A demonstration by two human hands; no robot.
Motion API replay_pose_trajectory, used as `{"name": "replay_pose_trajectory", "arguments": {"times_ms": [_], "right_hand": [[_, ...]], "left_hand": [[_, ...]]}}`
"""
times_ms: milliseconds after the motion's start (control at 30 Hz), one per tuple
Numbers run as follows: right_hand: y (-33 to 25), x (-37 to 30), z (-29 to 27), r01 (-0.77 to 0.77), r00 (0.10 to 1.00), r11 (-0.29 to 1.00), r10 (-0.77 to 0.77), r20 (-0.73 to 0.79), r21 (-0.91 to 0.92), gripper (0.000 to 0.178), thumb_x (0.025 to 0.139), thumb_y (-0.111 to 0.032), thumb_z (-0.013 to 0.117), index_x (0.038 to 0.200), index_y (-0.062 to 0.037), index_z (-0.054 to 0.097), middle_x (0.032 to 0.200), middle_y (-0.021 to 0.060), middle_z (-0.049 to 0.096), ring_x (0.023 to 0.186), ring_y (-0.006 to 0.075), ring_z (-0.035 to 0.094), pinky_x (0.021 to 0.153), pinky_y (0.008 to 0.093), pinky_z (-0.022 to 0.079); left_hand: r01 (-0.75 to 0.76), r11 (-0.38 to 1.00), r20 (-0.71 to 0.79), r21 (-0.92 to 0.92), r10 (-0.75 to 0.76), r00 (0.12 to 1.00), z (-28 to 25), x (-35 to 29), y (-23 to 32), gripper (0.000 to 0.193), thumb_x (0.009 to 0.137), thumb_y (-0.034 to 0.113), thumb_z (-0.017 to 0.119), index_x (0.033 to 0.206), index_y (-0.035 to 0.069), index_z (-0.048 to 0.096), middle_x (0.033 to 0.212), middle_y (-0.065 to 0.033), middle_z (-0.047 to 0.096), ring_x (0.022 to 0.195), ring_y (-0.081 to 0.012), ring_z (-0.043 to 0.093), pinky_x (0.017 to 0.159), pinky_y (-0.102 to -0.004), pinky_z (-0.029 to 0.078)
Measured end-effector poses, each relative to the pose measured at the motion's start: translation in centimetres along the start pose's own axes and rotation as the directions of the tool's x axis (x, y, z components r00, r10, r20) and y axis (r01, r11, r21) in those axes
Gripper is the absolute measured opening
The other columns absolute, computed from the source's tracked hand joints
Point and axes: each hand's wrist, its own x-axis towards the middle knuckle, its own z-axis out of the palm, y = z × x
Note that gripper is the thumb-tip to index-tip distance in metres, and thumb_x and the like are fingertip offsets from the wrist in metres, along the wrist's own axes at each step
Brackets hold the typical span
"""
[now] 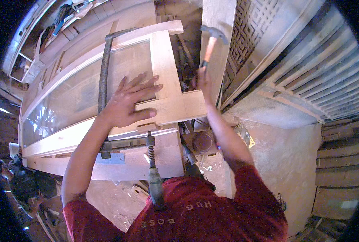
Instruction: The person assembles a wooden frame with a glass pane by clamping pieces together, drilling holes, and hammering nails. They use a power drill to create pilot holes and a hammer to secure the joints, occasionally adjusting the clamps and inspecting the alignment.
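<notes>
A pale wooden frame (169, 72) surrounds a glass pane (74, 94) on the bench in front of me. My left hand (129, 101) lies on the frame's near right corner, fingers spread across the wood and the pane's edge. To the right, my right hand (202, 82) grips a claw hammer (210, 48) by its dark and orange handle. The hammer's head is raised, apart from the frame, beyond the jutting end of the near rail. A dark metal bar clamp (105, 60) spans the frame under my left forearm, and its screw handle (156, 187) points toward me.
Carved lattice panel (248, 36) and slatted wooden panel (328, 68) lean at the right. A yellow triangular object (252, 142) lies on the dusty floor. Stacked boards (336, 177) stand at far right. A blue-grey plate (117, 158) rests on the bench's near edge.
</notes>
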Motion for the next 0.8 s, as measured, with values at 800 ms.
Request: {"name": "replay_pose_trajectory", "arguments": {"times_ms": [800], "right_hand": [[3.6,-0.8,-1.0,0.01,0.998,0.989,0.0,0.064,-0.146,0.033,0.101,-0.034,0.047,0.103,-0.0028,0.056,0.087,0.0071,0.059,0.084,0.0193,0.054,0.073,0.0369,0.044]], "left_hand": [[0.004,1.0,0.017,-0.03,-0.003,1.0,0.1,0.4,-0.1,0.069,0.08,0.051,0.066,0.14,0.024,0.047,0.152,-0.0034,0.035,0.143,-0.0355,0.023,0.113,-0.0646,0.007]]}}
